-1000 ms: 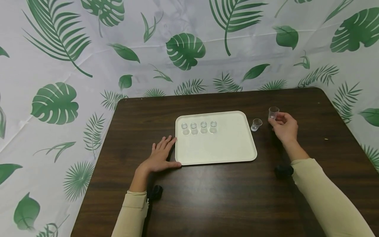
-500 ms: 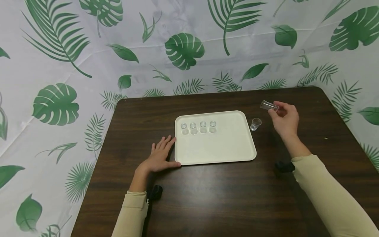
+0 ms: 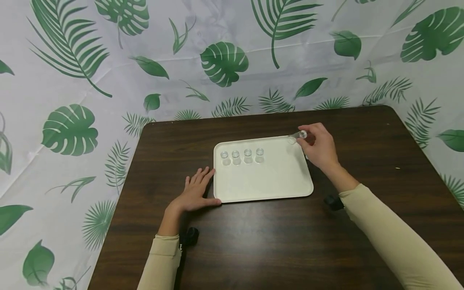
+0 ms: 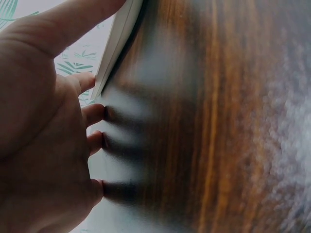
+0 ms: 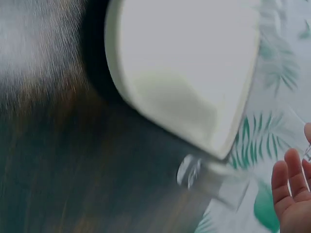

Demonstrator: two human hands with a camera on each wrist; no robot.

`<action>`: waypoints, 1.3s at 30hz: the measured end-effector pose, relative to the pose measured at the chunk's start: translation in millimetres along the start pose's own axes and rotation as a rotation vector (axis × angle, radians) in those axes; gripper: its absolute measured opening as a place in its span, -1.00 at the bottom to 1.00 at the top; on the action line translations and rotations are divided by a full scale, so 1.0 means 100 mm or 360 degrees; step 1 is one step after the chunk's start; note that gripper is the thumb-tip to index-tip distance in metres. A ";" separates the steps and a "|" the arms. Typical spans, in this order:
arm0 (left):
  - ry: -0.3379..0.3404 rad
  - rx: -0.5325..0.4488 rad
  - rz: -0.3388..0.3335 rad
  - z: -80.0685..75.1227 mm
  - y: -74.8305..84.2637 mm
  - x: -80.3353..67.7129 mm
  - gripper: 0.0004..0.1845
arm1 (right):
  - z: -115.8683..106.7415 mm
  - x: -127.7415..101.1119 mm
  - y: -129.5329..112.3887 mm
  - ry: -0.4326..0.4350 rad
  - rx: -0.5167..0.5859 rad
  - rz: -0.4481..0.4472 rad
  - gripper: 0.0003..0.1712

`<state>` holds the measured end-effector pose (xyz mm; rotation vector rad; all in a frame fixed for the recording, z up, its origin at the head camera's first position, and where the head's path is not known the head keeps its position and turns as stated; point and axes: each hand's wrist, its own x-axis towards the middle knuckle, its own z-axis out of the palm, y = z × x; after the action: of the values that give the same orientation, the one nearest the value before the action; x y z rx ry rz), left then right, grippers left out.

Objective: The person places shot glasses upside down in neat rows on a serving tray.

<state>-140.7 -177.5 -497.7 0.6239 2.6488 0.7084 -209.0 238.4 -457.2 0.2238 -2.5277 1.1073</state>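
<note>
My right hand (image 3: 320, 147) pinches a clear shot glass (image 3: 293, 139) over the far right corner of the white tray (image 3: 268, 181). The glass is tilted, its wide mouth pointing down and left, its thick base near the fingertips. In the right wrist view, only a sliver of it shows beside the fingers (image 5: 291, 179). Another shot glass (image 5: 226, 182) stands on the table by the tray, mostly hidden behind my hand in the head view. My left hand (image 3: 194, 195) lies with fingers spread at the tray's near left corner, thumb (image 4: 82, 19) along its front edge.
Several clear shot glasses (image 3: 248, 156) stand mouth down in a row on the tray's far left part. The tray lies on a dark wooden table (image 3: 261, 241). Behind the table hangs a white cloth (image 3: 174, 80) with green leaves.
My right hand has lifted the shot glass, tipped it over from upright and carried it left to the tray's corner. The left hand has stayed in place.
</note>
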 end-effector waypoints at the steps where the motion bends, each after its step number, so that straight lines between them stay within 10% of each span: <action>1: -0.0001 0.0000 -0.0002 0.00 0.00 0.00 0.15 | 0.04 0.00 -0.03 -0.0036 -0.0006 -0.0022 -0.61; 12: -0.0025 -0.0006 -0.0016 0.00 0.01 0.00 0.16 | 0.41 -0.09 -0.18 -0.0380 -0.0183 -0.0133 -0.55; 39: -0.0033 0.0021 -0.0026 0.01 -0.04 0.02 0.16 | 0.62 -0.14 -0.24 -0.0424 -0.0307 -0.0304 -0.58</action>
<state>-143.1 -179.3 -501.2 0.6091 2.6389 0.6765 -205.7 176.3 -485.1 0.5811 -2.7529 0.8000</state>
